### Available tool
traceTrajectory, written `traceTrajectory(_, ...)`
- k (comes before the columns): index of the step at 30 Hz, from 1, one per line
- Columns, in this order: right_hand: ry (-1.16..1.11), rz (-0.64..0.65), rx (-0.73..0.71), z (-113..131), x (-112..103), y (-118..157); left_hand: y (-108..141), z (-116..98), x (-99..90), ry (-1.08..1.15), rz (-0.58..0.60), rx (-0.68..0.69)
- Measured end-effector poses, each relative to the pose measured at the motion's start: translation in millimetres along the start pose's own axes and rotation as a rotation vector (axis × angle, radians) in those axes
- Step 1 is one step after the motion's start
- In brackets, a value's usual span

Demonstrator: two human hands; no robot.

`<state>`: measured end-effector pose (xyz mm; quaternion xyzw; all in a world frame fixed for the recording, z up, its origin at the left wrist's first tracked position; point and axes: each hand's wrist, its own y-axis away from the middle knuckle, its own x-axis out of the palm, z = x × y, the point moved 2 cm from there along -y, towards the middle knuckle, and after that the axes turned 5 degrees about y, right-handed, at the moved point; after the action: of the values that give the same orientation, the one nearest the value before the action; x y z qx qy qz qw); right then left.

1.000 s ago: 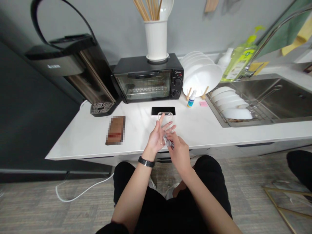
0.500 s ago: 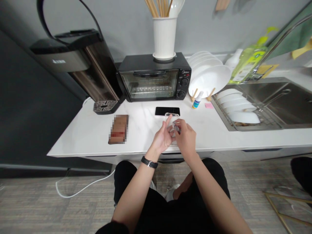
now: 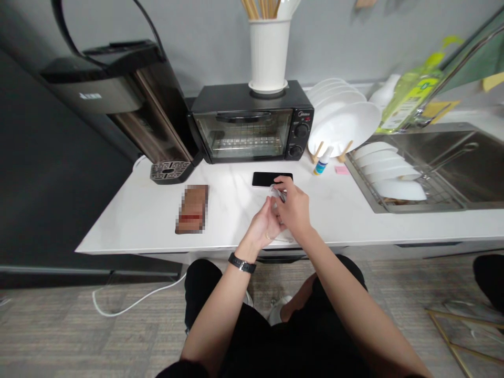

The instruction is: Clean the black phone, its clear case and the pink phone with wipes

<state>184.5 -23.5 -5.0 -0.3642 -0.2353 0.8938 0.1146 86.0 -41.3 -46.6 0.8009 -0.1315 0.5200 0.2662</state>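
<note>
My left hand is closed around a clear phone case, holding it above the counter's front part. Its far end with the camera cut-out shows beyond my fingers. My right hand is bent over the case, its fingers pinching a small greyish cloth against it. The fingers hide most of the cloth. Just beyond both hands a black-screened phone lies flat on the white counter. A small spray bottle with a blue and yellow label stands to the right of the phone.
A brown, pixelated flat item lies at left, before a water dispenser. Behind are a toaster oven bearing a white utensil holder, and racked plates. A pink note lies near the sink with bowls.
My right hand has slid away from me along the case, to its far end near the camera cut-out. My left hand keeps hold of the case. The view has shifted slightly.
</note>
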Motion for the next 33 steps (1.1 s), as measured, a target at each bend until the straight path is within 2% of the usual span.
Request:
traceTrajectory(6,-0.095,0.032,-0.031,1.9,0.3,23.9,5.2,-4.1,8.7,0.096,-0.066,0.051)
traceTrajectory(13,-0.153,0.14,-0.028,7.4,-5.4,70.9,11.4,-7.0,5.2,-0.091,0.034,0.039)
traceTrajectory(20,-0.153,0.173,-0.017,9.2,-21.9,101.5,16.4,-4.6,9.4,-0.146,0.023,0.086)
traceTrajectory(26,0.076,0.09,0.047,7.6,-26.6,104.3,13.7,-5.7,10.5,-0.174,0.03,0.11)
traceTrajectory(33,0.171,0.016,0.073,1.4,-24.5,91.0,14.6,-6.9,15.3,-0.129,0.011,0.077)
